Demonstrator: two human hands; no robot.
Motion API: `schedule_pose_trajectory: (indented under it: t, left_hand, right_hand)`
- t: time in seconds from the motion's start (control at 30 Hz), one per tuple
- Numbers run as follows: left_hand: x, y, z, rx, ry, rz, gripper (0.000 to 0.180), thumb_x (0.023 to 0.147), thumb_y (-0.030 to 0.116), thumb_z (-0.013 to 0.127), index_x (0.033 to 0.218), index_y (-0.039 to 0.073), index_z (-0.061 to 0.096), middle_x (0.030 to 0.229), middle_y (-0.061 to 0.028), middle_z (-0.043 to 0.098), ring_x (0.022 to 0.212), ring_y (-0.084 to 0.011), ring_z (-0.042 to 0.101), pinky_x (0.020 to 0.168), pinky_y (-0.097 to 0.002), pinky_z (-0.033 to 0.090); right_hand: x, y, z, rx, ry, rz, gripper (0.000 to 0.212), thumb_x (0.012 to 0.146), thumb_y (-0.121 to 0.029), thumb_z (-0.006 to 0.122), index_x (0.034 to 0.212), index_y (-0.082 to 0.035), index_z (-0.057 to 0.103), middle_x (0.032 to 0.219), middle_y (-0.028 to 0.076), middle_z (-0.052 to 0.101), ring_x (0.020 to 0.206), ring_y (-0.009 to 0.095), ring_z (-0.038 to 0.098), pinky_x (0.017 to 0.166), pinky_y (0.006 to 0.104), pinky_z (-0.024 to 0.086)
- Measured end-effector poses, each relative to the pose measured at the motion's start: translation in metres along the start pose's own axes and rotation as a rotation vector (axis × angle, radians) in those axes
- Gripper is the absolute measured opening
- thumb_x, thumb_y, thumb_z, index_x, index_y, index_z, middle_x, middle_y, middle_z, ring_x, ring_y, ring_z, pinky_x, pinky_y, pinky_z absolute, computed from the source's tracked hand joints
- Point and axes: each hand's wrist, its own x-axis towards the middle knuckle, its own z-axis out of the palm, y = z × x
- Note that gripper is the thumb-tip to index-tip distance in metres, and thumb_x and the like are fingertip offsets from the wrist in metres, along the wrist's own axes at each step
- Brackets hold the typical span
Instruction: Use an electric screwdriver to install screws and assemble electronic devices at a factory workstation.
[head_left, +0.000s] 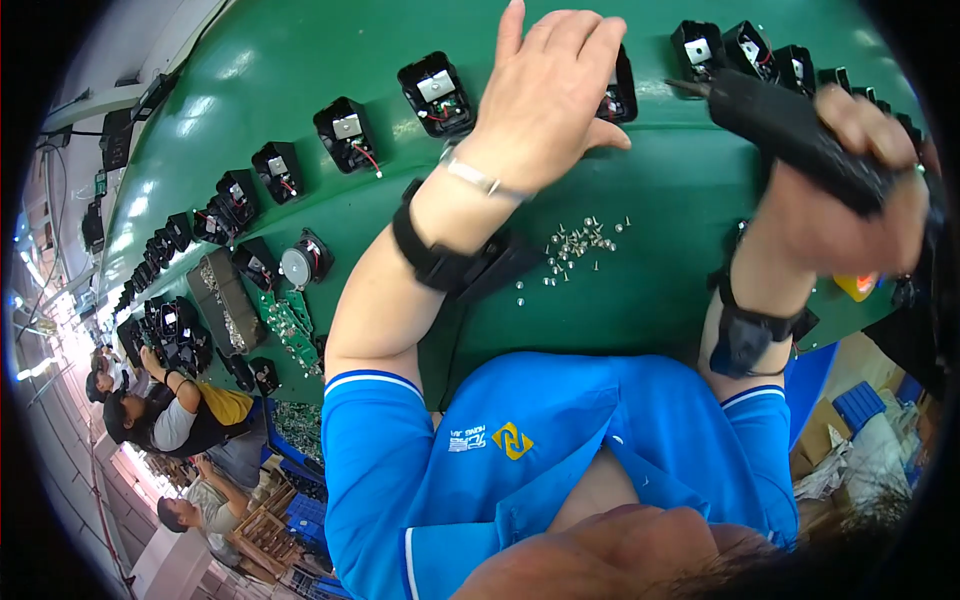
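Head view. A: Hands?

B: Left hand (555,90): fingers loosely spread, thumb apart, over a black housing (625,92) on the green bench (690,195); contact, cannot tell. Right hand (840,228), blurred, wrapped round a black electric screwdriver (785,128), its bit pointing left, apart from that housing.

A: Step?

B: Judged: screw-fastening, bit not engaged. Loose screws (580,242) lie heaped nearby. Next move would call for steadying the housing and aligning bit with screw.
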Motion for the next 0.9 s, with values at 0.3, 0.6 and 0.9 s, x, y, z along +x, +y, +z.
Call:
schedule_pose_trajectory:
  t: [0.3,0.6,0.9]
  left_hand:
    - [-0.047,0.062,0.002,-0.164,-0.284,0.113,0.01,0.052,0.015,0.06,0.055,0.007,0.054,0.064,-0.0047,0.048,0.072,-0.0198,0.044,0.074,-0.0316,0.034]
    - [-0.039,0.074,-0.006,-0.623,-0.289,-0.284,0.008,0.067,0.006,0.058,0.074,0.005,0.055,0.07,-0.0045,0.054,0.065,-0.016,0.052,0.061,-0.0268,0.042]
    - [-0.032,0.069,-0.004,-1.908,-0.246,-0.892,0.016,0.073,0.013,0.057,0.081,-0.001,0.055,0.066,-0.0084,0.054,0.058,-0.0144,0.05,0.059,-0.0273,0.042]
  right_hand:
    - [-0.053,-0.044,-0.012,-0.163,0.1,-0.019,0.038,0.074,-0.021,0.044,0.109,-0.007,0.033,0.074,0.006,0.047,0.059,0.017,0.045,0.054,0.0316,0.037]
    - [-0.05,-0.07,-0.014,-0.083,0.179,-0.06,0.039,0.072,-0.024,0.047,0.105,-0.006,0.037,0.073,0.005,0.045,0.058,0.015,0.043,0.053,0.0291,0.035]
    - [-0.035,-0.074,0.005,0.208,0.284,-0.075,0.044,0.064,-0.024,0.056,0.099,-0.003,0.04,0.069,0.002,0.044,0.059,0.012,0.042,0.057,0.0244,0.034]
